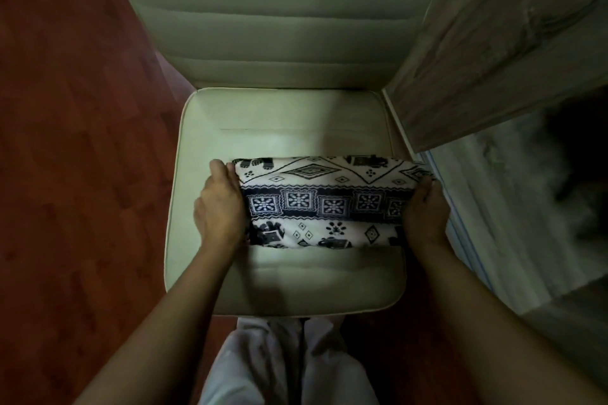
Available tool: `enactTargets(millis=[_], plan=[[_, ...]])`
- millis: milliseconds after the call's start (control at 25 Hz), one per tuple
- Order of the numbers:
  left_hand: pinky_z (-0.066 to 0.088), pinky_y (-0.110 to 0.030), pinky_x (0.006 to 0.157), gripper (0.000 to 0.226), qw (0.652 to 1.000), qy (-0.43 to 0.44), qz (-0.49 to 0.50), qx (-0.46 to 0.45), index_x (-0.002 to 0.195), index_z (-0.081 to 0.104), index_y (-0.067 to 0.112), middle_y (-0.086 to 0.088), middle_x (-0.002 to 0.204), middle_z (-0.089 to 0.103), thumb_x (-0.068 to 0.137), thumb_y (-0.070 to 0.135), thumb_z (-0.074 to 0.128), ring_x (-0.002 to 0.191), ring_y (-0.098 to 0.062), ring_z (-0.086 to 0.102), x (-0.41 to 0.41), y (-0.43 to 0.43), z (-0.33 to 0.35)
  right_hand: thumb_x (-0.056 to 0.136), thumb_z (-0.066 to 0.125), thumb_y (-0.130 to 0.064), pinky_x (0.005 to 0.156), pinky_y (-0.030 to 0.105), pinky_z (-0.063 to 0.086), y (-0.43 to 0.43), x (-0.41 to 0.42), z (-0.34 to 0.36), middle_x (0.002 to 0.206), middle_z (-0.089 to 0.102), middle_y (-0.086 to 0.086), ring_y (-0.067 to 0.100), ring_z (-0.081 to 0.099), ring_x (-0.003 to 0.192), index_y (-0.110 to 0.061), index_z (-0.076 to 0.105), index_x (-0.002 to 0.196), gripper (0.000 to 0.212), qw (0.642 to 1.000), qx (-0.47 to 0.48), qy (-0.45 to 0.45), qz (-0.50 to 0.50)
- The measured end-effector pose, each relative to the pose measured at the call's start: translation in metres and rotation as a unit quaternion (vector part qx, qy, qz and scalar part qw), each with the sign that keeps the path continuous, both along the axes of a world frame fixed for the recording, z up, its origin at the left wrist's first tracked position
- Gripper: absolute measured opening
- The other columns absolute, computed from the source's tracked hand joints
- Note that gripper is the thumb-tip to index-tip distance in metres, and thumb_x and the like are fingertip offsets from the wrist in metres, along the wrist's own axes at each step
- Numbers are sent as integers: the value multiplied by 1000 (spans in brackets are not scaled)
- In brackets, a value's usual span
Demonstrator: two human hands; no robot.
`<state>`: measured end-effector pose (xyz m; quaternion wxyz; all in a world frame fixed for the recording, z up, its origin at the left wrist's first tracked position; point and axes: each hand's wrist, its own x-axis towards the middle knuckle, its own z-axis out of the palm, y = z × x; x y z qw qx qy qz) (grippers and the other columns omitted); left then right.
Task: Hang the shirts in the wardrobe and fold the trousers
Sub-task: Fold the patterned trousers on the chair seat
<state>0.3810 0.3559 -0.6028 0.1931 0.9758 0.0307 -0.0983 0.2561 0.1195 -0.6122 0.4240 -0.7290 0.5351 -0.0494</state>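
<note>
Nearest, the person's pale-clad legs (pixel 273 365) were seen, with both forearms stretched out above them. Just ahead, the left grip (pixel 218 207) was curled round the left end of the folded patterned trousers (pixel 316 204), its fingertips hidden by the cloth. The right grip (pixel 426 214) was closed round the opposite end. Between the two grips the navy-and-white bundle, printed with elephants and diamonds, was held across the cream chair seat (pixel 283 118). Whether it was resting there or lifted just clear could not be told. Beyond the grips the padded backrest (pixel 279 16) was seen. A grey wood-grain panel (pixel 513 43) was seen past the right grip and red-brown floor (pixel 72 141) past the left.
</note>
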Motion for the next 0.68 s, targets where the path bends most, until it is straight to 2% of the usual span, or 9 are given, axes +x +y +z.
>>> enactTargets(millis=[80,160,240,360,480,600,680], plan=[[30,-41,61,34,1000,1,-20,15,99,41,7,-28,95,61,101,38,26,82,-48,57,2,6,-6,102,25,-33,87,31,41,1,4,-1,121,57,18,30,55,110,-3,49,122,43,999,9,29,38],[34,-42,64,37,1000,-8,-24,11,100,46,8,-25,99,60,100,40,29,89,-45,55,2,7,-8,98,32,-42,89,35,44,5,2,1,124,52,14,29,53,112,-7,44,125,46,998,5,17,65],[39,-45,79,43,999,-15,28,-32,107,50,9,-21,111,54,97,48,33,104,-39,49,-4,6,-6,88,40,-58,97,42,45,11,-6,2,132,47,11,26,50,118,-12,35,131,64,997,34,-11,68],[34,-50,98,73,990,70,101,-74,129,39,14,-17,129,43,83,71,38,121,-33,37,-22,5,-1,64,51,-81,103,44,42,23,-14,-5,136,46,9,23,46,124,-15,30,136,100,995,72,-25,59],[31,-46,105,98,983,124,63,-120,138,33,11,-16,134,42,69,78,52,127,-32,36,-30,6,-2,50,56,-89,99,49,45,27,-11,-17,132,51,6,25,48,123,-18,37,133,111,997,61,4,44],[40,-46,101,105,983,140,64,-104,132,39,7,-15,129,52,59,80,60,123,-33,44,-20,8,-7,47,59,-89,102,52,42,26,-9,-28,136,48,6,27,44,128,-21,33,137,115,997,41,37,50],[45,-42,91,98,977,170,75,-108,123,46,8,-13,117,59,57,78,64,114,-33,51,-11,5,-6,46,60,-89,105,52,38,25,-7,-28,139,47,3,27,41,131,-26,33,138,114,996,43,47,63]])
